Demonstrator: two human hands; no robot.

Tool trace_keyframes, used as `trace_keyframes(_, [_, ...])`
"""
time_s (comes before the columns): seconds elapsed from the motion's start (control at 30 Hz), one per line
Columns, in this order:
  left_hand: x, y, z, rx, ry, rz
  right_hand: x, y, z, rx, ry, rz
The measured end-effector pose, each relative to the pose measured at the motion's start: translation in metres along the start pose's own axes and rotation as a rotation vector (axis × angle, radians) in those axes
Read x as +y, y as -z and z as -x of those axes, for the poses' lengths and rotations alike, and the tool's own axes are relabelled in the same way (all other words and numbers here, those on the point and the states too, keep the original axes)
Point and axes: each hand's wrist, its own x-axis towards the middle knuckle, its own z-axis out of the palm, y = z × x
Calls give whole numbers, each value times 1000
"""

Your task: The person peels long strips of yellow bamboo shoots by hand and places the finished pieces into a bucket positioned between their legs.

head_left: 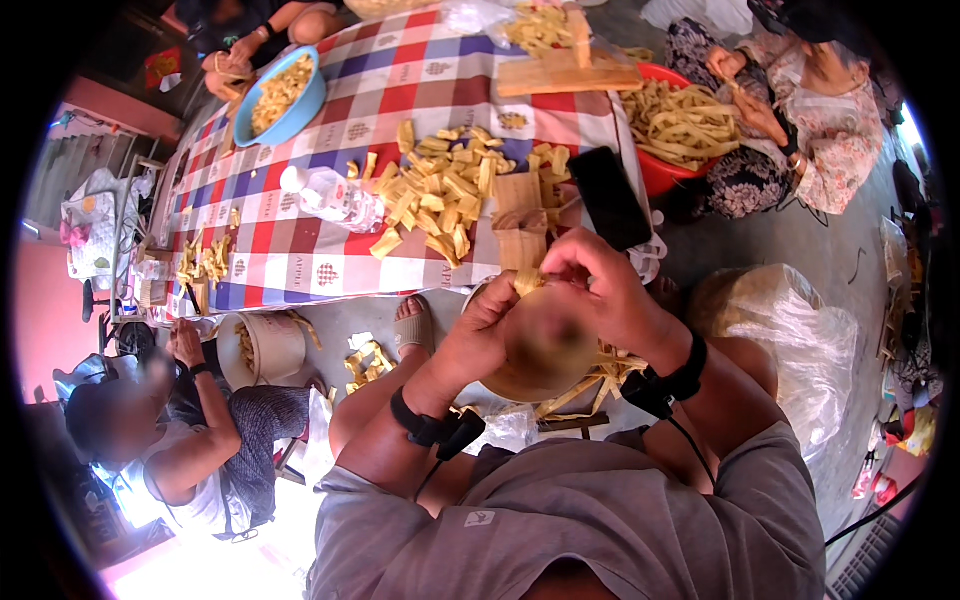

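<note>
Close to the table's near edge, my left hand point(485, 318) is closed with thumb and fingers on a folded yellowish strip point(526, 281). My right hand point(598, 283) pinches at the same strip from the other side, its fingertips partly hidden. Under both hands is a round tan container point(545, 365), its middle blurred. Just beyond them, a grooved wooden block point(520, 222) lies at the cloth's edge. A heap of short folded yellow pieces point(445, 195) spreads to its left. Right of the block lies a black phone point(608, 198).
A checked cloth point(395, 90) covers the table. On it are a clear bottle point(335, 198) and a wooden board point(570, 76). Co-workers sit around, near a blue basin point(318, 98), a red basin point(655, 178) of long strips and a white bucket point(280, 345). A plastic sack point(800, 340) stands right.
</note>
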Motion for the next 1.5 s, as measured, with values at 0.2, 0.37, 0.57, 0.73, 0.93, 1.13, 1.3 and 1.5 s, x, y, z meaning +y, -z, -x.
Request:
trace_keyframes(0.2, [21,-10,1,-78,185,133,9,7,-3,-171,-159,-320])
trace_keyframes(0.37, [20,-12,0,62,159,255,14,6,-3,-122,-141,-293])
trace_keyframes(0.57, [12,-14,0,248,48,214,10,-14,2,-5,-2,-314])
trace_keyframes(0.73, [8,-7,-1,259,-12,94,5,-24,6,82,105,-107])
trace_keyframes(0.93, [9,-1,0,189,-10,21,4,-16,4,144,21,-137])
trace_keyframes(1.13, [7,-3,-2,216,-98,-89,8,-17,6,127,-5,-206])
trace_keyframes(1.3, [11,-1,-3,135,-114,-103,15,-11,4,9,-65,-293])
trace_keyframes(1.5, [22,4,1,20,-22,-103,12,-1,0,-246,-295,-374])
